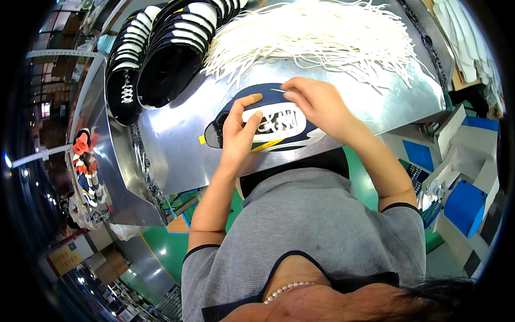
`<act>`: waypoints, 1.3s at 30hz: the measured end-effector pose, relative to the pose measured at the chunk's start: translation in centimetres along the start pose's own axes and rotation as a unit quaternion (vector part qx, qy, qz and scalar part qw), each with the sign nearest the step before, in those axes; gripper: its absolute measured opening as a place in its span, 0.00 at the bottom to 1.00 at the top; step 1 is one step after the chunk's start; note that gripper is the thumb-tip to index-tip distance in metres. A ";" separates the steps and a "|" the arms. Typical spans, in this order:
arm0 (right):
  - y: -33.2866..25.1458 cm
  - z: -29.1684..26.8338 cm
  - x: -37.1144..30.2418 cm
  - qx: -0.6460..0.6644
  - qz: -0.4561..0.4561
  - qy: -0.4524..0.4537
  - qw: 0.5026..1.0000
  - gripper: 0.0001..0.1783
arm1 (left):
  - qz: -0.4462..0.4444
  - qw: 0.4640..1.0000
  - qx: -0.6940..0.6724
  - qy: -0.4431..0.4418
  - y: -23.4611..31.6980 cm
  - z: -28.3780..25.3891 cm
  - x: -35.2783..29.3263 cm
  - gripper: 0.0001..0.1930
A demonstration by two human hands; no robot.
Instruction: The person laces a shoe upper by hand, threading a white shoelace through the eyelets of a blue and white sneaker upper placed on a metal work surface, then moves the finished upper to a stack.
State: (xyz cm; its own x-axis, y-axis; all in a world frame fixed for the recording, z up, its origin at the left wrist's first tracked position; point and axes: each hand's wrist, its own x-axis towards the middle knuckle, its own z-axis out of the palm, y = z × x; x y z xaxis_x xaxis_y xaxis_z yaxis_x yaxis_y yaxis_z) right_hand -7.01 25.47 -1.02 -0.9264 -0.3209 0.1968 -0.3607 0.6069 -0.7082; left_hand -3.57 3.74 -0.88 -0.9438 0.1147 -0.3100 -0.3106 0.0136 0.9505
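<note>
Hair (437, 298) is noted at lower right. A white lace (278, 90) is pinched by the right hand (322, 107); mid-frame, a navy shoe upper (296, 122) is clasped between thumb and fingers by the left hand (238, 129). Loose laces (316, 37) are heaped top centre, stacked uppers (179, 48) upper left.

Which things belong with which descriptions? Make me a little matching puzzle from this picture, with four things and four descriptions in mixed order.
Column one:
1. Left hand
2. Right hand
3. Pile of laces
4. Stacked shoe pieces

Column two:
A. White, heaped on the far part of the metal table
B. Resting on the lace-up shoe
C. Nested in rows, far left
D. Pinching a thin white tip

Pairs: 1-B, 2-D, 3-A, 4-C
</note>
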 end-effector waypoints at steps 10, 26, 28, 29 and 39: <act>0.7 2.9 -1.1 0.162 0.016 -0.015 0.987 0.11 | 0.072 0.990 0.114 0.035 0.1 0.2 0.0 0.21; 0.8 3.4 0.2 0.254 0.072 -0.046 0.963 0.11 | -0.007 0.998 0.062 0.008 0.6 -0.2 0.7 0.15; 1.2 3.6 0.6 0.262 0.095 -0.055 0.959 0.11 | -0.022 0.998 0.063 0.001 0.7 -0.3 0.9 0.15; 0.7 3.0 0.8 0.253 0.109 -0.064 0.959 0.10 | -0.025 0.999 0.045 0.004 0.6 -0.2 0.9 0.15; 0.1 -0.8 -1.1 0.245 0.052 -0.071 0.966 0.08 | 0.067 0.993 0.093 0.023 -0.3 0.1 -0.5 0.15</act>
State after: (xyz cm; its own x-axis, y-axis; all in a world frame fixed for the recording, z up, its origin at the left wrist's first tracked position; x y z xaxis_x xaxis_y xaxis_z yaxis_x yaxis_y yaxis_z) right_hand -6.17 26.43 -0.79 -0.9183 -0.3941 0.0371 -0.1399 0.2356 -0.9617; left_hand -2.99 3.76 -1.04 -0.9808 0.0818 -0.1770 -0.1596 0.1852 0.9697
